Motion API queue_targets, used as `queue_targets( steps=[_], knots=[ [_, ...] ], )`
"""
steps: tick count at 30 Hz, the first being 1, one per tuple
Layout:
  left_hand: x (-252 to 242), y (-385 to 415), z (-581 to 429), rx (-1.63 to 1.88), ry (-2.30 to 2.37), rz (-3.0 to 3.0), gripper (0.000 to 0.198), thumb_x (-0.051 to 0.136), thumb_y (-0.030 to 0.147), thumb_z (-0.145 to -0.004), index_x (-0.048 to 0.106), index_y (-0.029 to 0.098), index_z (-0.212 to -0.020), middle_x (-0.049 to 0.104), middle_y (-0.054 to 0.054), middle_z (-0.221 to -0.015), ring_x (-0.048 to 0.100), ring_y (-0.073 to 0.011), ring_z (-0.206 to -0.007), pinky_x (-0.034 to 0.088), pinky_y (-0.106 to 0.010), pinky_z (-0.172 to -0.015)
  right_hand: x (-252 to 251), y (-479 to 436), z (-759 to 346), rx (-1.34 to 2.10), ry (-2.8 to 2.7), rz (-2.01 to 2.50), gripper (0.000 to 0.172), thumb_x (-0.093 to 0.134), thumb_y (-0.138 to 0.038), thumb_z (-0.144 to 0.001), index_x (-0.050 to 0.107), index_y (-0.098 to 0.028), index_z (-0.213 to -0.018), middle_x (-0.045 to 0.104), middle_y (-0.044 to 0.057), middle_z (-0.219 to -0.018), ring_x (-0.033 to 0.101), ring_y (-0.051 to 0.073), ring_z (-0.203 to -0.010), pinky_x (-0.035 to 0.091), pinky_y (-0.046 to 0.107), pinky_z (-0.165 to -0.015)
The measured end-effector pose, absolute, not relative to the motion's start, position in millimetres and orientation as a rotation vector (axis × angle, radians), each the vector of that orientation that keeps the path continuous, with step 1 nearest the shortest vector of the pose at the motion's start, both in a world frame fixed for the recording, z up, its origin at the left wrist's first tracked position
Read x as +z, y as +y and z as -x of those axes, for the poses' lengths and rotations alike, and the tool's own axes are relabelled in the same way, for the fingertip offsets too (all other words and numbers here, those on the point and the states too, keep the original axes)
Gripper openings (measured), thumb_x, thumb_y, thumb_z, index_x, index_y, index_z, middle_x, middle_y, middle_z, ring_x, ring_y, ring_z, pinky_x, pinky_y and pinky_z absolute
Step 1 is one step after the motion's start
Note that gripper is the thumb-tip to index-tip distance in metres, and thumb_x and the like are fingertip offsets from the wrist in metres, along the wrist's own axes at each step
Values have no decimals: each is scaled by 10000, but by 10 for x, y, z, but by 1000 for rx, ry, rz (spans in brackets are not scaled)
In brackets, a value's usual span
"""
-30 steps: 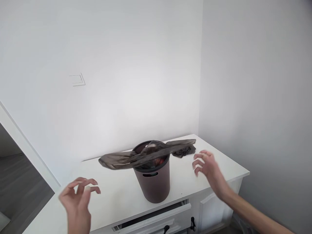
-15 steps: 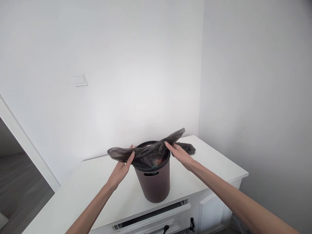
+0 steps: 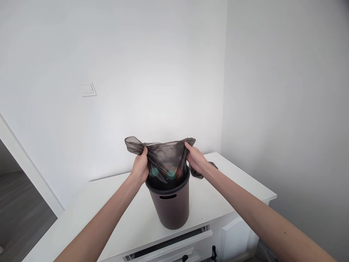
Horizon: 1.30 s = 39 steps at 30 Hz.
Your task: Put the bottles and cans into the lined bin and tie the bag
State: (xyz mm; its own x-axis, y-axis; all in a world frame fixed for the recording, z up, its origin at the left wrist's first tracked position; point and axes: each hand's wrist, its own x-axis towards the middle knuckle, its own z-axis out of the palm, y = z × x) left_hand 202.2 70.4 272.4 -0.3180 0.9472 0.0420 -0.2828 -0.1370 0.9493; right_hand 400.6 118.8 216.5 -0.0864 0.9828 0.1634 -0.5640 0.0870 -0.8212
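A small brown bin [image 3: 170, 205] stands on a white cabinet top [image 3: 131, 214]. A thin grey plastic bag [image 3: 163, 153] sits in it and rises above the rim. My left hand [image 3: 140, 168] is closed on the bag's left top edge. My right hand [image 3: 195, 158] is closed on its right top edge. Both hold the bag pulled up and stretched between them. Through the plastic I see teal and reddish items [image 3: 166, 174] inside.
Another crumpled grey bag [image 3: 200, 173] lies on the cabinet behind my right wrist. A drawer [image 3: 174, 247] under the bin is slightly open. White walls meet in a corner at the right. A wall switch [image 3: 87, 89] is at the left.
My hands came in from the sides, took the bag's two flaps that lay flat across the bin, and lifted them up and together above the rim.
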Motion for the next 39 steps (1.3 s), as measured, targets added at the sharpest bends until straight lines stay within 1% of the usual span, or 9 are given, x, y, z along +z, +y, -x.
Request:
queue_targets(
  steps=[7, 12, 16, 21, 25, 30, 35, 37, 39],
  knots=[
    [3066, 685, -2062, 1758, 948, -838, 234, 570, 344, -1009, 712, 180, -1095, 788, -108, -1105, 734, -207, -1072, 579, -336, -993, 2609, 1176, -4017, 1464, -755, 292, 241, 503, -297, -1045, 725, -212, -1004, 783, 39, -1099, 706, 169, -1099, 569, 285, -1000],
    [3496, 520, -2096, 1810, 792, -910, 326, 459, 316, -1056, 739, 155, -1014, 780, -101, -1173, 732, -168, -1060, 554, -273, -999, 3205, 973, -4061, 1471, -820, 26, 264, 421, -249, -1069, 679, -235, -1014, 774, 12, -1069, 695, 160, -1140, 572, 352, -1032],
    [3959, 296, -2205, 1835, 596, -990, 454, 344, 335, -1089, 738, 133, -985, 783, -108, -1149, 727, -154, -1059, 538, -247, -996, 3716, 713, -4080, 1420, -819, -93, 226, 426, -219, -1074, 588, -249, -920, 636, -49, -727, 709, 125, -857, 596, 331, -974],
    [4460, -114, -2405, 1848, 248, -976, 398, 347, 277, -1087, 600, 170, -799, 674, -18, -694, 713, -133, -761, 589, -264, -845, 4245, 250, -4219, 1271, -937, -97, 158, 524, -287, -1060, 522, -269, -903, 325, -100, -568, 458, 103, -502, 608, 246, -702],
    [4471, -504, -2653, 1713, 153, -966, 384, 325, 123, -1067, 485, 180, -722, 363, 76, -564, 421, -32, -442, 431, -120, -507, 4344, -137, -4392, 1148, -1068, 71, 215, 610, -404, -1018, 516, -254, -897, 240, -105, -591, 264, 83, -440, 357, 174, -392],
    [3890, -884, -2905, 1402, 607, -1160, 306, 417, 231, -1054, 514, 173, -769, 235, 97, -614, 185, -48, -430, 220, -161, -381, 3911, -503, -4563, 1186, -1320, 442, 298, 702, -465, -932, 541, -217, -903, 216, -112, -620, 142, 64, -479, 107, 189, -393],
    [3426, -960, -2850, 907, 905, -1346, 295, 569, 412, -986, 543, 196, -788, 248, 88, -652, 186, -70, -501, 232, -181, -450, 3353, -731, -4757, 1295, -1473, 810, 210, 641, -393, -917, 599, -188, -906, 279, -100, -619, 221, 76, -515, 167, 203, -441],
    [3362, -917, -2802, 831, 929, -1417, 344, 595, 472, -958, 545, 203, -748, 306, 70, -645, 270, -86, -530, 284, -202, -493, 3233, -802, -4827, 1279, -1621, 889, 198, 705, -365, -858, 635, -203, -948, 437, -70, -646, 382, 92, -558, 299, 208, -481],
    [3338, -861, -2786, 874, 964, -1569, 376, 601, 520, -936, 567, 213, -722, 440, 28, -662, 406, -126, -598, 365, -238, -554, 3166, -854, -4842, 1249, -1798, 909, 370, 813, -370, -765, 663, -235, -1076, 635, -12, -814, 577, 149, -723, 455, 249, -598]
  ],
)
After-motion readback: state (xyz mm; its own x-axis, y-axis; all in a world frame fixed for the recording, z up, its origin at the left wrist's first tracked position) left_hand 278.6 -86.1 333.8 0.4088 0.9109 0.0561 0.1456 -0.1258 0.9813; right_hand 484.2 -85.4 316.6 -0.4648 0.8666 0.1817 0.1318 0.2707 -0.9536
